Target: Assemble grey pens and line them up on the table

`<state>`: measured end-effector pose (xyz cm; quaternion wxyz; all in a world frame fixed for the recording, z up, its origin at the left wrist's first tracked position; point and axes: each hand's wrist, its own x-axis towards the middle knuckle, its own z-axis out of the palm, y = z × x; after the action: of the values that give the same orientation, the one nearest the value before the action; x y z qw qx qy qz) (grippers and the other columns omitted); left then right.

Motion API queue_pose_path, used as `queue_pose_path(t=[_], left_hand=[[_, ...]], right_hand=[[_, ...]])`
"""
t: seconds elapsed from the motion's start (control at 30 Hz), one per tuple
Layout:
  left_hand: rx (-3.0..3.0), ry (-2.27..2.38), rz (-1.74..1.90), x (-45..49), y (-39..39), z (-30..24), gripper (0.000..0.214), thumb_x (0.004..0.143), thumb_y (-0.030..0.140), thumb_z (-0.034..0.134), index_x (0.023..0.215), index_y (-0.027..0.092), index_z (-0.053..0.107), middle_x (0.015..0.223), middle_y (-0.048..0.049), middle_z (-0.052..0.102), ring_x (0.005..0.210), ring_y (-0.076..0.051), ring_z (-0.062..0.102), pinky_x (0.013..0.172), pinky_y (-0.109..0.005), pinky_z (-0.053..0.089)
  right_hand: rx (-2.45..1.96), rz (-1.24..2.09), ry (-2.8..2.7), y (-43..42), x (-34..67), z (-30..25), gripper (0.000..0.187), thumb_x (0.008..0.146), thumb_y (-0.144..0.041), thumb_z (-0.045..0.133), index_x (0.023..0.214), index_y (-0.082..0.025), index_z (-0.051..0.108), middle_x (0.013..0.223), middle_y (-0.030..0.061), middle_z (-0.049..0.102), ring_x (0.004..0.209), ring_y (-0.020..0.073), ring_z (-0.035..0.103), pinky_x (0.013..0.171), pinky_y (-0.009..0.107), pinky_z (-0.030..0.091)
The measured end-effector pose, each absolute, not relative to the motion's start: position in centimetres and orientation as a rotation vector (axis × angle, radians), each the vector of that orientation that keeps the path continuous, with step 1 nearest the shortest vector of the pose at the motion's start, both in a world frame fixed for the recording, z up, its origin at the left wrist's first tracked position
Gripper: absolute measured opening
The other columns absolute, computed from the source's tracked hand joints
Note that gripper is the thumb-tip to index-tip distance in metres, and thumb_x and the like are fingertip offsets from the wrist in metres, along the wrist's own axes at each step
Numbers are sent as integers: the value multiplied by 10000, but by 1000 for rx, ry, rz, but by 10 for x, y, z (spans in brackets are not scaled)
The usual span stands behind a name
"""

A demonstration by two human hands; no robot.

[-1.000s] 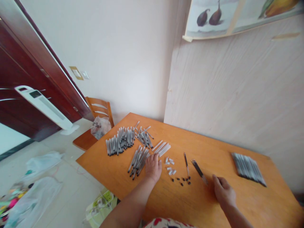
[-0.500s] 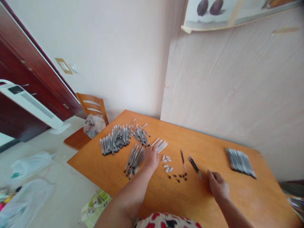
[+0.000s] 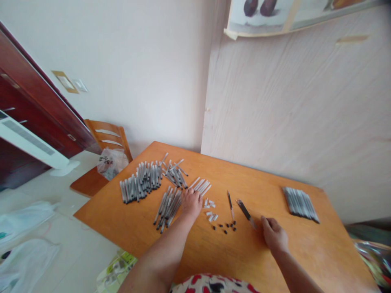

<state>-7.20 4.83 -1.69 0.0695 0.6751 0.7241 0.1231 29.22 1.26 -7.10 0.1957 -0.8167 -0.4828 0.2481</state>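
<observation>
My left hand (image 3: pixel 191 202) rests on the orange wooden table (image 3: pixel 232 252), fingers curled down at the right edge of a loose pile of grey pen barrels (image 3: pixel 167 205). Whether it grips one is hidden. My right hand (image 3: pixel 274 235) lies curled on the table, just right of a dark pen part (image 3: pixel 246 213), fingertips near its end. Between my hands lie a thin refill (image 3: pixel 230 205), several small white caps (image 3: pixel 210 211) and several tiny black bits (image 3: pixel 226 227).
More grey barrels lie in a row (image 3: pixel 140 185) and a heap (image 3: pixel 175 175) at the table's far left. A neat stack of finished pens (image 3: pixel 299 202) sits far right. A wooden chair (image 3: pixel 104 158) with a plastic bag stands beyond the left corner. Bags litter the floor.
My head has turned right and down, so everything shifts left in view. My left hand stays on the barrel pile and my right hand stays by the dark pen part.
</observation>
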Motion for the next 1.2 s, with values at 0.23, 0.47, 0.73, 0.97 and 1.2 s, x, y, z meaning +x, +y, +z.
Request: queue_pose_path(t=[0.23,0.47,0.73,0.97,1.2], left_hand=[[2022,2180,315,-69,49,-12,186,878,331,558,906,209,695,1033,-103,619,1091,-276,494,932,-416,361],[2001,2213,418,-60,50,-11,154,867,288,558,879,202,686,990,-105,662,1039,-271,566,910,-414,388],[1888,2039,787,-66,37,-11,276,871,164,504,1096,216,656,973,-64,716,947,-208,641,870,-340,450],[1792,1871,1186,-72,19,2,222,934,229,449,1051,210,637,1042,-82,683,1024,-216,609,940,-382,477],[1849,1885,1251,-69,10,13,247,879,258,562,1120,208,571,1022,-87,648,992,-227,603,903,-392,500]], right_hand=[[-2305,711,-1354,12,291,-69,494,822,-659,394,799,-230,639,734,65,692,743,247,634,647,307,415],[-2266,694,-1364,12,291,-67,480,820,-641,406,797,-226,647,753,73,705,752,257,643,647,315,423],[-2280,703,-1366,14,291,-68,467,837,-618,407,829,-220,652,788,78,711,794,259,655,661,311,425],[-2248,683,-1483,15,259,-48,336,867,-502,449,877,-215,624,831,59,699,763,211,631,631,277,394],[-2105,692,-1780,32,204,-25,155,867,-315,498,822,-204,597,780,43,661,713,175,583,605,254,345]])
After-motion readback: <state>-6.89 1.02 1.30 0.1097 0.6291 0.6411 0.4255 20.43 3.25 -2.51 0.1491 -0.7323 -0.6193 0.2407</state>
